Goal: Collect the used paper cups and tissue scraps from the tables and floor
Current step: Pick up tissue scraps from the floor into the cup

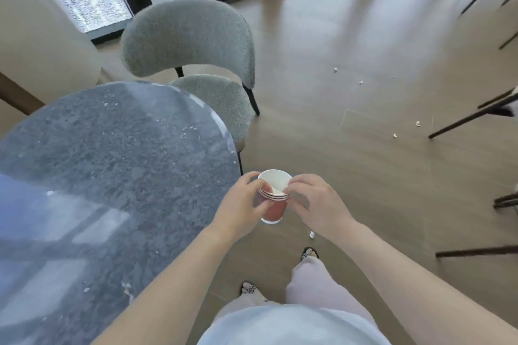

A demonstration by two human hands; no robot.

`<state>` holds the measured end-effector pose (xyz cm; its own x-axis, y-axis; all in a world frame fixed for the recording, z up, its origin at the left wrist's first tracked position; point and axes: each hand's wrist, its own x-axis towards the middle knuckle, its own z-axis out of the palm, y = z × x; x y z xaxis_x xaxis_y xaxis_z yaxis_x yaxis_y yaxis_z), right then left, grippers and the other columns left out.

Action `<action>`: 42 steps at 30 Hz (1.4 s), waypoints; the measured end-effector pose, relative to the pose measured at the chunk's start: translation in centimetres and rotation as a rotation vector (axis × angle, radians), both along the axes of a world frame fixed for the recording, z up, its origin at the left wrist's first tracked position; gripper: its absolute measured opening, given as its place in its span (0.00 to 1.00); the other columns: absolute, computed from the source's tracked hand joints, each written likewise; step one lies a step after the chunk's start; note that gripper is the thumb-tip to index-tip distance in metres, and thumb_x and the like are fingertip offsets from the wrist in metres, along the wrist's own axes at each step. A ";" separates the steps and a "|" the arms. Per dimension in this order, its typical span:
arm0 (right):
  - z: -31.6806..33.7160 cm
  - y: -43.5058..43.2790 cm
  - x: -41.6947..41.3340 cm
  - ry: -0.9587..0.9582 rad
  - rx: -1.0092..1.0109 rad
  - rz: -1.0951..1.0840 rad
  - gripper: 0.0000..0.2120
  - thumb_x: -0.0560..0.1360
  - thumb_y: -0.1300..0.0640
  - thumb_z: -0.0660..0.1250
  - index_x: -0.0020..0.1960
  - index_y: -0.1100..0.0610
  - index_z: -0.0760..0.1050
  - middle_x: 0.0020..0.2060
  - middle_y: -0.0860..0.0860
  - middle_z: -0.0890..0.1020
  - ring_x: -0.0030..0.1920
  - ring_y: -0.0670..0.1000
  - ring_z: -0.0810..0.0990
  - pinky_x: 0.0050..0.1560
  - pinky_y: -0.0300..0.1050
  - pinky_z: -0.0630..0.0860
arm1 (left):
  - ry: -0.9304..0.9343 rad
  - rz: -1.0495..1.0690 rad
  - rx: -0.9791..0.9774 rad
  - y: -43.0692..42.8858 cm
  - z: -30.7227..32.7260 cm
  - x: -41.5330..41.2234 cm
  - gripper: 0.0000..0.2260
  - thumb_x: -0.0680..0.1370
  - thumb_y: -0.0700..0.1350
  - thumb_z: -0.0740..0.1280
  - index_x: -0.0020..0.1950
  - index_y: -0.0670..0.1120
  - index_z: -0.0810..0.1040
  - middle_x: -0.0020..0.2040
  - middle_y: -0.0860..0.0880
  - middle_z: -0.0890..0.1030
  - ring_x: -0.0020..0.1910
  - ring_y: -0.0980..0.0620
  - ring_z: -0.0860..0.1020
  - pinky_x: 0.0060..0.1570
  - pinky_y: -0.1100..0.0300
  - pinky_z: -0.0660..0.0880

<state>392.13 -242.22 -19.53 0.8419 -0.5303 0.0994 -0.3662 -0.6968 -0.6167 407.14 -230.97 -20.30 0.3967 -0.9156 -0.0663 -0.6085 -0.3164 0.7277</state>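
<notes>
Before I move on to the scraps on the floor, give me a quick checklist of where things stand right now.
1. Stack of paper cups secured: ok, the left hand wraps its red side.
2. Right hand free for picking: not ok, its fingertips are at the stack's rim.
3. Tissue inside the top cup: ok, a white piece shows there.
4. Nearest floor scrap located: ok, just ahead of the feet.
5. Further scraps spotted: ok, several lie on the floor to the right, near the dark chair legs.
6. Table finished: not ok, white bits remain on it.
</notes>
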 end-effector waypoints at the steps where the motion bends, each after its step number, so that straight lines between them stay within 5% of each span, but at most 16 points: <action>1: -0.2 -0.3 -0.8 -0.004 0.003 -0.027 0.08 0.67 0.65 0.73 0.45 0.58 0.81 0.46 0.52 0.82 0.49 0.54 0.78 0.51 0.34 0.68 | -0.006 -0.018 -0.002 -0.5 -0.1 -0.6 0.06 0.72 0.43 0.70 0.46 0.48 0.77 0.62 0.51 0.73 0.59 0.53 0.73 0.55 0.63 0.68; 5: -0.4 -1.9 -3.9 0.009 0.010 -0.099 0.05 0.69 0.63 0.71 0.45 0.57 0.81 0.46 0.51 0.81 0.49 0.54 0.78 0.48 0.44 0.74 | -0.011 -0.088 0.017 -3.0 -0.4 -2.8 0.06 0.71 0.43 0.71 0.45 0.48 0.76 0.60 0.52 0.75 0.58 0.54 0.73 0.52 0.63 0.69; 13: -0.5 -7.9 -12.0 0.074 0.000 -0.125 0.04 0.70 0.63 0.71 0.45 0.58 0.81 0.47 0.52 0.82 0.49 0.56 0.78 0.49 0.40 0.70 | 0.018 -0.126 0.016 -9.6 -1.5 -10.2 0.07 0.69 0.45 0.72 0.44 0.48 0.76 0.59 0.52 0.72 0.56 0.56 0.72 0.53 0.62 0.69; 20: -2.4 -16.1 -19.4 0.180 -0.039 0.136 0.05 0.72 0.65 0.68 0.47 0.61 0.80 0.48 0.55 0.82 0.48 0.59 0.78 0.47 0.51 0.77 | -0.020 -0.099 0.068 -15.6 -4.0 -17.6 0.09 0.69 0.49 0.72 0.44 0.47 0.77 0.63 0.51 0.70 0.55 0.52 0.75 0.50 0.58 0.73; 25: -6.5 -19.2 -21.4 0.235 -0.007 0.230 0.09 0.73 0.65 0.66 0.52 0.61 0.79 0.54 0.55 0.79 0.54 0.58 0.76 0.52 0.49 0.74 | -0.009 -0.039 0.163 -17.7 -7.7 -20.0 0.09 0.69 0.49 0.72 0.44 0.45 0.78 0.65 0.50 0.70 0.59 0.52 0.74 0.52 0.57 0.73; 33: -19.5 -17.4 -19.9 0.230 0.142 0.134 0.09 0.71 0.65 0.67 0.51 0.59 0.78 0.58 0.56 0.74 0.51 0.54 0.78 0.46 0.38 0.69 | 0.006 -0.057 0.210 -16.8 -19.2 -18.5 0.09 0.69 0.47 0.72 0.45 0.44 0.78 0.64 0.48 0.71 0.60 0.51 0.73 0.53 0.58 0.72; 42: -45.1 -15.3 -15.9 0.234 0.278 -0.024 0.06 0.70 0.64 0.69 0.47 0.57 0.79 0.54 0.53 0.74 0.43 0.55 0.78 0.39 0.42 0.70 | -0.008 -0.023 0.179 -15.0 -44.2 -15.9 0.07 0.68 0.43 0.75 0.39 0.45 0.78 0.62 0.49 0.73 0.53 0.53 0.77 0.47 0.57 0.75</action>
<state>376.26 -257.57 -64.58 0.8120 -0.5299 -0.2449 -0.5337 -0.5040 -0.6790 391.26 -246.01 -64.49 0.3768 -0.8983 -0.2262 -0.6229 -0.4264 0.6558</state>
